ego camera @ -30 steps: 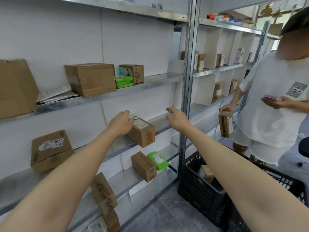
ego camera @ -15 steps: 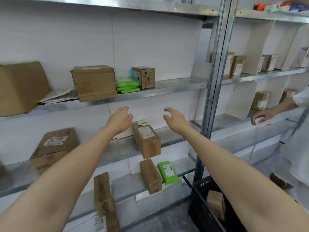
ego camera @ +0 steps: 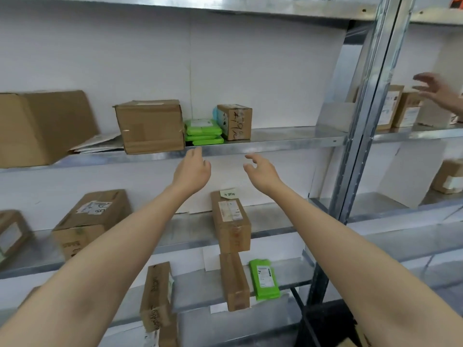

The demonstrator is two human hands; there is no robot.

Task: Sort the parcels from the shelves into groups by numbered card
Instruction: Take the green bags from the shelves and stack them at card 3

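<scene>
My left hand and my right hand are both raised, empty, fingers apart, just below the front edge of the upper metal shelf. On that shelf, right above my hands, lie stacked green flat parcels, flanked by a medium brown box on the left and a small brown box with handwriting on the right. Below my hands, a long brown parcel with a label sits on the middle shelf, a small numbered card behind it.
More parcels: a big box far left, a labelled box on the middle shelf, a brown box and green packet lower. A steel upright divides the bays; another person's hand reaches in at right. Black crate below.
Both my hands have risen from beside the long parcel on the middle shelf to the edge of the upper shelf. My view has tilted up and left; the other person's hand has risen too.
</scene>
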